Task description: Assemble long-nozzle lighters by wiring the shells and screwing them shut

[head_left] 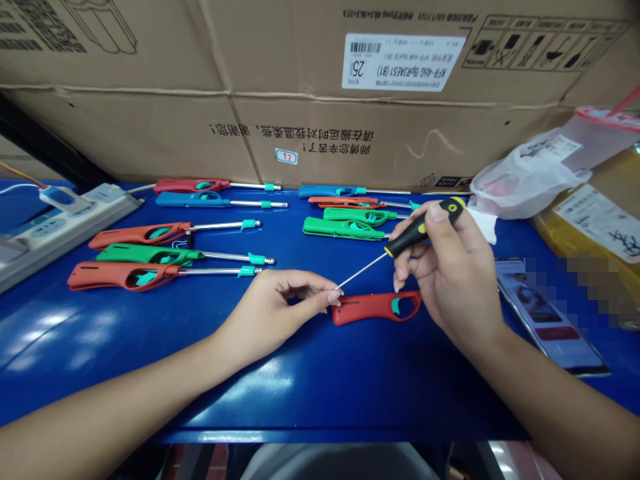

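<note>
My right hand (455,267) is closed around the black-and-yellow handle of a screwdriver (425,227), its thin shaft slanting down to the left. At the shaft's tip, the thumb and forefinger of my left hand (285,303) are pinched together; anything between them is too small to make out. Just beneath those fingertips lies a red lighter body (367,309) with a teal trigger, flat on the blue table (300,387). No metal tube shows on it.
Several long-nosed lighters, including an orange one (120,275) and a blue one (193,199), lie left. More, including a green one (345,228), lie behind my hands. A power strip (75,213), phone (550,320), plastic bag (530,173) and large cardboard box (165,133) border them.
</note>
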`<state>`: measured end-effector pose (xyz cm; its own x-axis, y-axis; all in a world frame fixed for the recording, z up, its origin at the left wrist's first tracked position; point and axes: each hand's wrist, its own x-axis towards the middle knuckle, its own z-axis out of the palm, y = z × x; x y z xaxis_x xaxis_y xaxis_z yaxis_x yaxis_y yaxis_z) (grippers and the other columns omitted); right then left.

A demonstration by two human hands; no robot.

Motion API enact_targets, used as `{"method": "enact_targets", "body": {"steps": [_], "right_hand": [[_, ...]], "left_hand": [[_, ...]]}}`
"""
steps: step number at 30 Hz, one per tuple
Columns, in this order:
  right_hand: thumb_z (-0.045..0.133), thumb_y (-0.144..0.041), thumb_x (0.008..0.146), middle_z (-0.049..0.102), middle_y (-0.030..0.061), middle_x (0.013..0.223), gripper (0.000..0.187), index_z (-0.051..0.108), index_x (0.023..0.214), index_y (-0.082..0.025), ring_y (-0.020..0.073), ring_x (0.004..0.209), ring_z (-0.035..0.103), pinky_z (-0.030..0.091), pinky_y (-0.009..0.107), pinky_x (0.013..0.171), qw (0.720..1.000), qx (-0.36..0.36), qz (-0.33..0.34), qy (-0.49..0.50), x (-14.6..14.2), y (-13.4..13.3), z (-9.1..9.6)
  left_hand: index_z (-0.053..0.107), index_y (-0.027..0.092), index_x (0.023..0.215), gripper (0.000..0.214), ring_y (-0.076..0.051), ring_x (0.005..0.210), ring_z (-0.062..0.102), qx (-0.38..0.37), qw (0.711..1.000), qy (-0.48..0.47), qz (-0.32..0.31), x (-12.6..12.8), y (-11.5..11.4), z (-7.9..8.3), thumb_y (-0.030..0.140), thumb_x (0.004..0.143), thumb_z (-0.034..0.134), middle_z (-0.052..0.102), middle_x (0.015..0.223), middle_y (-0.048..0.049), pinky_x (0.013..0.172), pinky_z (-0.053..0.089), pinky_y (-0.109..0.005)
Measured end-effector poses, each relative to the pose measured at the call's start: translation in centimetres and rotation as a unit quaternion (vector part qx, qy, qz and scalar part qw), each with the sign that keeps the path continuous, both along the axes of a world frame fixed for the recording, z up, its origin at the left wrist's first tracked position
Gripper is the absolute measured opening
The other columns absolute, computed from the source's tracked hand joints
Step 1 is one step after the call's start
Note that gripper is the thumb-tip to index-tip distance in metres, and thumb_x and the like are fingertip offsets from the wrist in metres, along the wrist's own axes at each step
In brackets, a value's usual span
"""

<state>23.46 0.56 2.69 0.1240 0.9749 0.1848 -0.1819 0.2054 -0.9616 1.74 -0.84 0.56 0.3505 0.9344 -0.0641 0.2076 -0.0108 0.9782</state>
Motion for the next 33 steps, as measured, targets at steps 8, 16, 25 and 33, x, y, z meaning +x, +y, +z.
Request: {"method": "enact_targets", "body": {"steps": [8, 16, 25, 33], "right_hand": [[0.071, -0.04, 0.095, 0.07, -0.0051, 0.083, 0.022, 0.054, 0.105, -0.03, 0.0114, 0.043, 0.062, 0.055, 0.026, 0.037, 0.995, 0.087, 0.047, -0.031, -0.3, -0.4, -0.2], [0.065, -0.034, 0.1, 0.069, -0.0025, 0.081, 0.014, 0.057, 0.11, -0.027, 0.0073, 0.04, 0.052, 0.042, 0.024, 0.032, 0.981, 0.171, 0.045, -0.086, -0.5, -1.3, -0.3], [0.069, -0.026, 0.097, 0.066, 0.0029, 0.089, 0.021, 0.061, 0.117, -0.026, 0.0149, 0.071, 0.065, 0.049, 0.025, 0.045, 0.966, 0.217, 0.062, -0.127, -0.7, -2.0, -1.0], [0.067, -0.022, 0.098, 0.067, 0.0014, 0.088, 0.02, 0.06, 0.116, -0.025, 0.0142, 0.07, 0.065, 0.056, 0.028, 0.054, 0.964, 0.224, 0.069, -0.128, -0.8, -1.9, -1.1]], "left_hand": [[0.081, 0.017, 0.094, 0.013, -0.013, 0.078, 0.073, 0.1, 0.994, 0.044, -0.018, -0.1, 0.1, -0.8, 0.028, 0.091, 0.074, 0.082, 0.089, -0.0023, 0.073, 0.058, -0.021], [0.069, 0.017, 0.129, 0.051, -0.018, 0.099, 0.067, 0.303, 0.932, 0.177, -0.088, -0.6, 0.1, -1.0, 0.03, 0.082, 0.085, 0.072, 0.115, -0.0067, 0.083, 0.056, -0.028], [0.078, 0.016, 0.101, 0.01, -0.012, 0.075, 0.068, 0.319, 0.932, 0.146, -0.092, -0.8, 0.1, -0.8, 0.017, 0.095, 0.071, 0.076, 0.083, -0.0017, 0.071, 0.052, -0.023], [0.06, 0.017, 0.07, 0.034, -0.013, 0.065, 0.056, 0.327, 0.918, 0.221, -0.048, -0.8, 0.2, -0.8, 0.029, 0.103, 0.059, 0.062, 0.067, 0.0009, 0.064, 0.041, -0.027]]}}
